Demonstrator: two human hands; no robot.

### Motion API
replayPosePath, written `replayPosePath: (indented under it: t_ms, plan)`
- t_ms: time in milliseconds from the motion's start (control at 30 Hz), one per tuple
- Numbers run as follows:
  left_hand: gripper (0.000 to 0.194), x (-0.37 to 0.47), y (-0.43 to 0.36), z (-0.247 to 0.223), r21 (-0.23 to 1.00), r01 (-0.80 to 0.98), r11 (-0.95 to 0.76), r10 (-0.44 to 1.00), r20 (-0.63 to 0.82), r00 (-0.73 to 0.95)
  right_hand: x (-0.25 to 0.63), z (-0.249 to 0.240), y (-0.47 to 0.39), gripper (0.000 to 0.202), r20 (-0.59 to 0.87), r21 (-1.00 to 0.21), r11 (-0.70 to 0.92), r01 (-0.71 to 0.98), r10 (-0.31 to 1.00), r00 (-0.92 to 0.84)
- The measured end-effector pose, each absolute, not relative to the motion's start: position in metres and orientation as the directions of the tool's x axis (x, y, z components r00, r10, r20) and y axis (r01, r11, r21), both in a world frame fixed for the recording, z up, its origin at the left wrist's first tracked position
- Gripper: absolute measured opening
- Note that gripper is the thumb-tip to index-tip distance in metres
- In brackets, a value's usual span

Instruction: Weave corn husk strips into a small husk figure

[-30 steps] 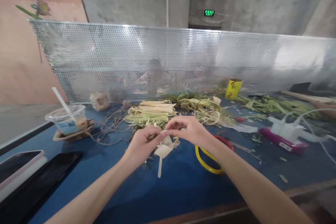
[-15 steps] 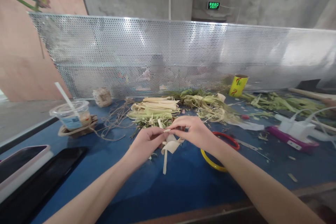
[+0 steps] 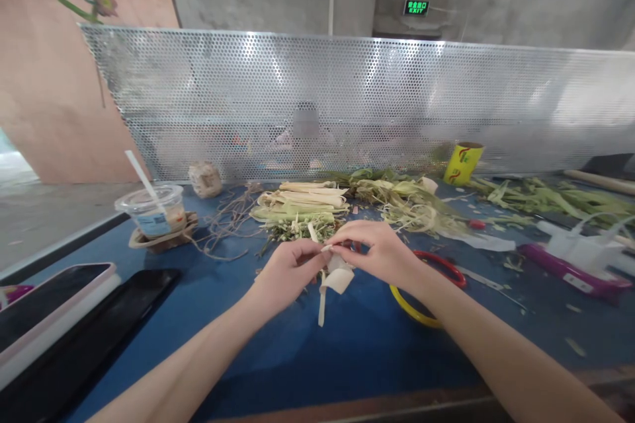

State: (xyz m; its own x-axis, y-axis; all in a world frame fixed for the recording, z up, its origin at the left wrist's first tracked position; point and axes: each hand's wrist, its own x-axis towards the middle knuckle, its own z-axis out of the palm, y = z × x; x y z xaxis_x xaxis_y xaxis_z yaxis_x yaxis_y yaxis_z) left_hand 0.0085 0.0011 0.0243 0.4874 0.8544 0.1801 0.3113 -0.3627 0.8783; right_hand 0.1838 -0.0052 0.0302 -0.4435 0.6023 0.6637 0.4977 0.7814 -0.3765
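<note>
Fingertip to fingertip, my left hand [image 3: 288, 274] and my right hand [image 3: 380, 252] pinch a pale corn husk [image 3: 339, 279] above the blue table. Its wide, curled part hangs below my fingers. A narrow pale strip [image 3: 321, 312] points down toward me, and its other end sticks up behind my left fingertips. How the strip and the husk join is hidden by my fingers. Just beyond my hands lies a stack of pale husks [image 3: 310, 199], with small green stems [image 3: 297, 228] in front of it.
Green husks [image 3: 397, 195] lie at the back. Right of my hands are a red and yellow ring [image 3: 409, 307], scissors-like metal tool [image 3: 481, 277] and purple power strip [image 3: 570, 271]. On the left stand a lidded cup [image 3: 153, 215], tangled twine [image 3: 223, 221] and a phone [image 3: 54, 307].
The whole view has shifted, so things sit slightly farther right in the picture. Both hands keep their pinch on the husk, with only slight finger movement.
</note>
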Motion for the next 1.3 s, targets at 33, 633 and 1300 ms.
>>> replayPosePath:
  t_ms: [33,633,1300]
  plan:
    - [0.027,0.0085,0.0009,0.0238,0.881,0.311,-0.358,0.856,0.176,0.486,0.1837,0.0302,-0.0053,0.016,0.662,-0.378,0.782,0.496,0.603,-0.445]
    - [0.020,0.0105,-0.0002,0.0254,0.960,-0.202,0.192,0.803,-0.036,0.595,0.1840,0.0318,-0.0077,0.011,0.693,-0.370,0.833,0.411,0.542,-0.475]
    - [0.020,0.0042,0.0053,0.0266,0.847,0.309,-0.433,0.841,0.257,0.476,0.1820,0.0323,-0.0066,0.012,0.498,-0.588,0.608,0.534,0.792,-0.353]
